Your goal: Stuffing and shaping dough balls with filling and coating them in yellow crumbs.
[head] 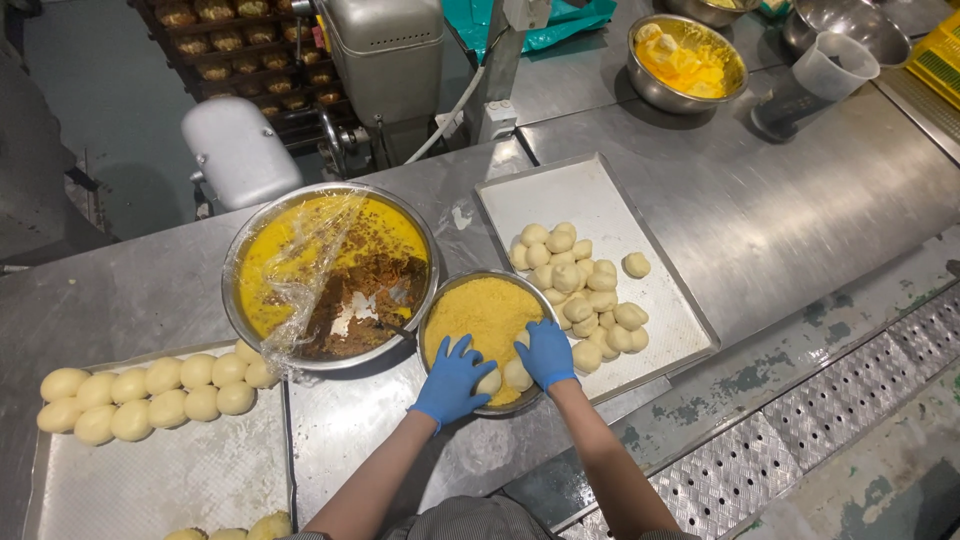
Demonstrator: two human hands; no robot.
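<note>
Head view. The left hand and the right hand, both in blue gloves, reach into a small metal bowl of yellow crumbs. Each hand cups one pale dough ball: the left dough ball under the left fingertips, the right dough ball just beside it under the right hand, at the bowl's near edge. To the right, touching the bowl, a tray holds a heap of plain dough balls. To the left stands a large bowl of yellow liquid under torn plastic wrap. Farther left on the steel desk, another tray carries rows of glazed dough balls.
</note>
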